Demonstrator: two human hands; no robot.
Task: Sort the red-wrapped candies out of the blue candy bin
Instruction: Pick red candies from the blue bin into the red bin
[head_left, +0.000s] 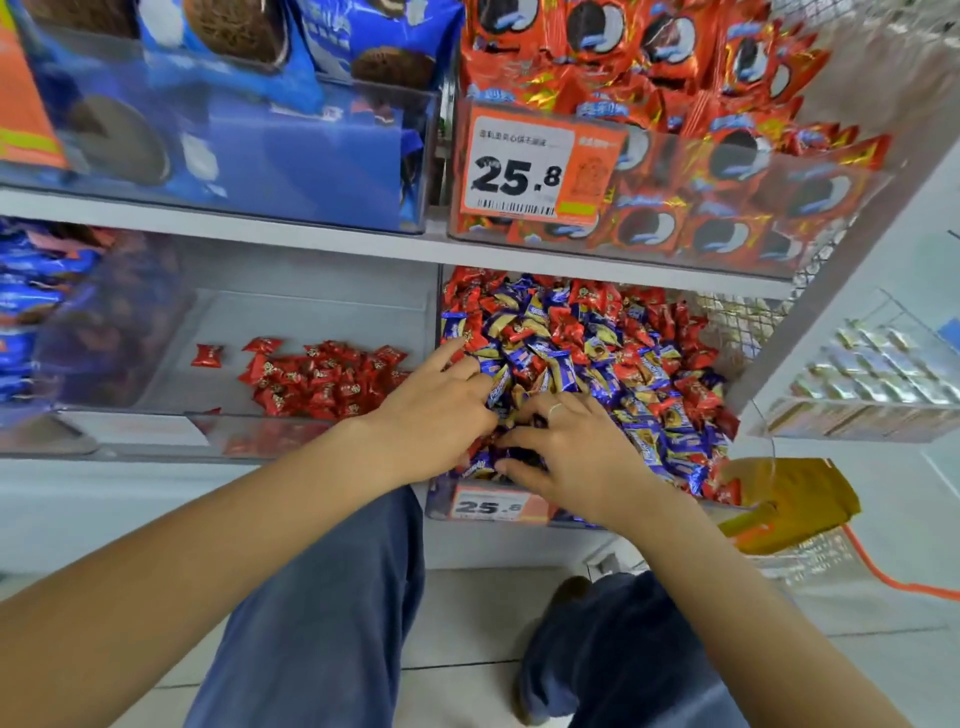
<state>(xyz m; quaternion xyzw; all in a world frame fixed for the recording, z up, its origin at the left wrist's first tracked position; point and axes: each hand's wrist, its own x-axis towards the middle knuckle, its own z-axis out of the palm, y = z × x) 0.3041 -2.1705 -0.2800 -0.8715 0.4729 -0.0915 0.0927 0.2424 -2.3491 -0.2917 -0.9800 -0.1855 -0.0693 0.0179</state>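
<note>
Head view: my left hand (441, 410) and right hand (576, 457) dig curled fingers into crinkly mixed candies (597, 353). Whether they grasp anything, I cannot tell. White shelf (311, 239), clear plastic bin (436, 499).

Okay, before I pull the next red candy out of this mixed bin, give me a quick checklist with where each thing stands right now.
1. Red candies left in the mixed bin: not ok, many still show among the blue candies, mostly toward the back and right.
2. Left hand in the mixed bin: ok, fingers reach into the pile.
3. Right hand in the mixed bin: ok, fingers spread over the candies.
4. A red candy already gripped: cannot tell, the fingertips are buried in wrappers.
5. Room in the left bin: ok, the red pile covers only part of its floor.
6. Left bin holds only red: ok, no blue wrappers visible.
</note>
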